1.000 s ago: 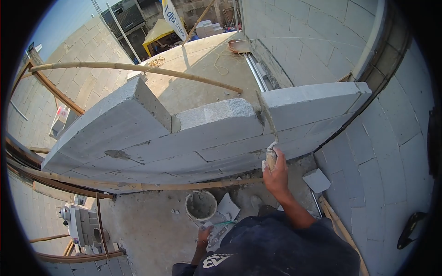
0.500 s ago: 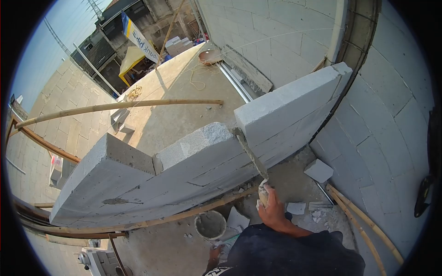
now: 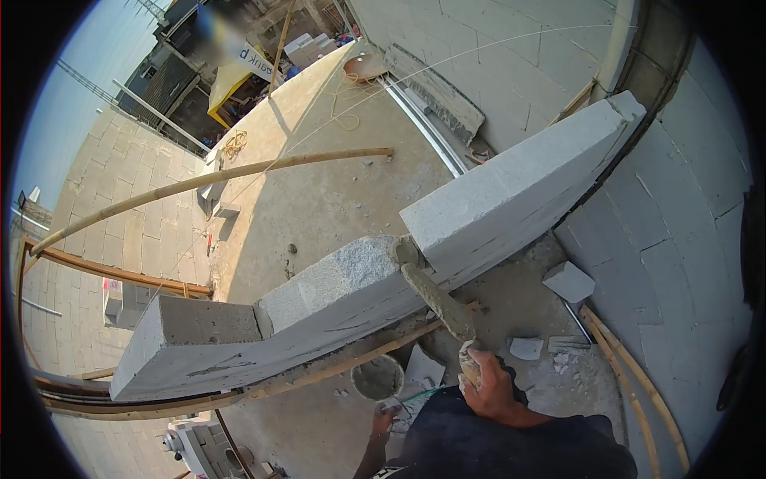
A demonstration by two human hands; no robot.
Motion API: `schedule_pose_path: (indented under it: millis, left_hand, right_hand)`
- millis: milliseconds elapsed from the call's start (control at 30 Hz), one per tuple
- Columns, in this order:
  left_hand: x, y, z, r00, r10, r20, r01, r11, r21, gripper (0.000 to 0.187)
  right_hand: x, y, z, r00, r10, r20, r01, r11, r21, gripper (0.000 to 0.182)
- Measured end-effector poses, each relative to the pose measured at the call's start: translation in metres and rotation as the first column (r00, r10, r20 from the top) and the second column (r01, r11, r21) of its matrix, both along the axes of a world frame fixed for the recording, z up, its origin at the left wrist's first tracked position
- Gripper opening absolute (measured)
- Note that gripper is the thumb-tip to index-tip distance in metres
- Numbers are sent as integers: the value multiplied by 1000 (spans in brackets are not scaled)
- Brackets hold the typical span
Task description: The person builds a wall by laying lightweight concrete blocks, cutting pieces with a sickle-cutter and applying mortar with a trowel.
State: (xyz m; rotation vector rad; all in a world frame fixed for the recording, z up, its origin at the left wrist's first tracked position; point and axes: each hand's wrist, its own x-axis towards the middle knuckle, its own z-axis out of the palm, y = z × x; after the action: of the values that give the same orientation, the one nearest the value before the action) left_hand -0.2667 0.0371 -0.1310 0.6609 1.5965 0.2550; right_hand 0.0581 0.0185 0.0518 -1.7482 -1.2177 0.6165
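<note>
Keeps the right hand (image 3: 488,387) closed round the trowel (image 3: 437,302), now turned broader-faced to view, reaching beyond the hand to the notch in the wall (image 3: 331,297). Has the left hand (image 3: 384,419) just below the bucket (image 3: 377,378), grip unclear.

A building site, partly open to the sky
Block walls (image 3: 136,199) rose at left and right; rubble (image 3: 562,363) lay lower right

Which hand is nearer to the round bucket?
Left. The left hand is just below the bucket in view; the right hand, gripping the trowel, is farther off, rightward.
</note>
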Motion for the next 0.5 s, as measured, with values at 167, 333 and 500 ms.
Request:
schedule_pose_path:
  millis: [167, 333, 500]
  left_hand:
    - [11, 7, -4, 998, -48, -29, 46, 997, -65, 65]
    - [3, 16, -2, 999, -36, -22, 35, 999, -30, 64]
    - [-19, 1, -21, 999, 33, 11, -32, 999, -43, 67]
  right_hand:
    - [9, 33, 22, 999, -39, 23, 37, 998, 53, 53]
    - [10, 71, 51, 999, 40, -12, -41, 988, -150, 50]
    - [16, 33, 59, 996, 93, 18, -86, 970, -228, 52]
